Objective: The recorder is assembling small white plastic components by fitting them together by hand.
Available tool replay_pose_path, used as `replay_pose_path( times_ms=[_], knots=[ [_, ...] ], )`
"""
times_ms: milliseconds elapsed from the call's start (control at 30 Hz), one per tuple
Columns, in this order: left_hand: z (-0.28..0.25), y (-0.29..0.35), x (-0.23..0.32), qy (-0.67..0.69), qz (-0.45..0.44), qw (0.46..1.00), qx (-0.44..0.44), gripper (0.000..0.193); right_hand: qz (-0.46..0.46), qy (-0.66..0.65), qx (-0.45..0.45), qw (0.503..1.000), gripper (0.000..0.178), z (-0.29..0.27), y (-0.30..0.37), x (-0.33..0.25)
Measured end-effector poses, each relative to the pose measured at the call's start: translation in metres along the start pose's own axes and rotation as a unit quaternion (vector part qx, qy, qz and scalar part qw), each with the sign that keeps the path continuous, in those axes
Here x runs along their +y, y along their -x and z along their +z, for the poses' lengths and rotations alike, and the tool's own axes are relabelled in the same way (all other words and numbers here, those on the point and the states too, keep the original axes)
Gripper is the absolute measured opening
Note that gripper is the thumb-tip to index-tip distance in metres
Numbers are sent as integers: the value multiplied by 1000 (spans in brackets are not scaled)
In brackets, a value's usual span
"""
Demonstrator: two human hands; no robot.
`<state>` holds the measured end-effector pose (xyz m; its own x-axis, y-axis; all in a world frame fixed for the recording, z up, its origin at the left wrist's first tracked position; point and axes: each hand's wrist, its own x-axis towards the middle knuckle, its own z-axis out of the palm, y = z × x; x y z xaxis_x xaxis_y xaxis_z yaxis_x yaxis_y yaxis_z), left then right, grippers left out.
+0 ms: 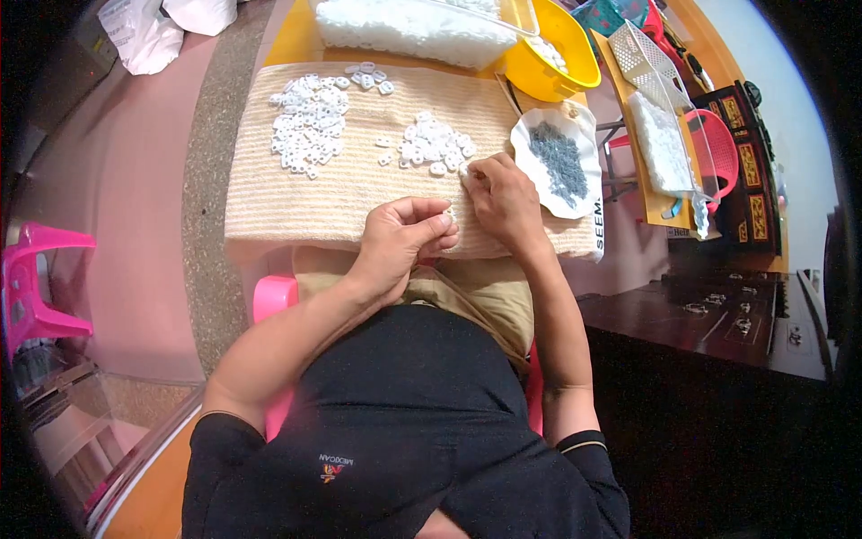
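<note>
My left hand [404,241] is closed in a pinch near the cloth's front edge, with a bit of a small white plastic piece showing at the fingertips. To its right, my right hand [505,202] has its fingers drawn together at the edge of a pile of white plastic pieces [433,144], and a white piece shows at its fingertips. A larger spread of white pieces with dark holes [310,121] lies at the left, with a small cluster [368,77] behind it. Dark grey small parts [558,166] are heaped on a white scalloped dish [584,148] beside my right hand.
A striped beige cloth [296,211] covers the table. At the back stand a clear bin of white pieces [404,36] and a yellow basin [543,81]. Further right are a white basket [645,54] and another filled clear container [660,144]. A pink stool [40,287] stands left.
</note>
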<state>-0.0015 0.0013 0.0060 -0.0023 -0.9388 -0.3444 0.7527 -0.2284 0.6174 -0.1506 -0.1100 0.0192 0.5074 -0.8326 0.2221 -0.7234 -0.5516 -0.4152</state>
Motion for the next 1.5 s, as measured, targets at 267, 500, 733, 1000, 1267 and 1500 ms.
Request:
replay_pose_path(
  times_ms=[267, 500, 733, 1000, 1267, 1500],
  knots=[
    [-4, -2, -2, -8, -2, 1000, -18, 17, 6, -35, -22, 999, 14, -4, -4, 1],
    [-2, -1, -2, -8, -10, 1000, -16, 17, 3, -93, -21, 995, 14, 2, -1, 10],
    [-5, -1, -2, 1, -11, 1000, -12, 17, -68, -8, -50, 996, 12, -27, 1, -6],
    [-3, -1, -1, -14, -15, 1000, -7, 16, -81, 2, -72, 994, 16, -20, -8, 5],
    [-2, 0, -1, -14, -13, 1000, -6, 16, -81, 13, -127, 989, 14, -24, -8, -1],
    [-2, 0, -1, -5, -17, 1000, 0, 16, -25, -121, -107, 987, 24, -24, 2, 7]
  ],
)
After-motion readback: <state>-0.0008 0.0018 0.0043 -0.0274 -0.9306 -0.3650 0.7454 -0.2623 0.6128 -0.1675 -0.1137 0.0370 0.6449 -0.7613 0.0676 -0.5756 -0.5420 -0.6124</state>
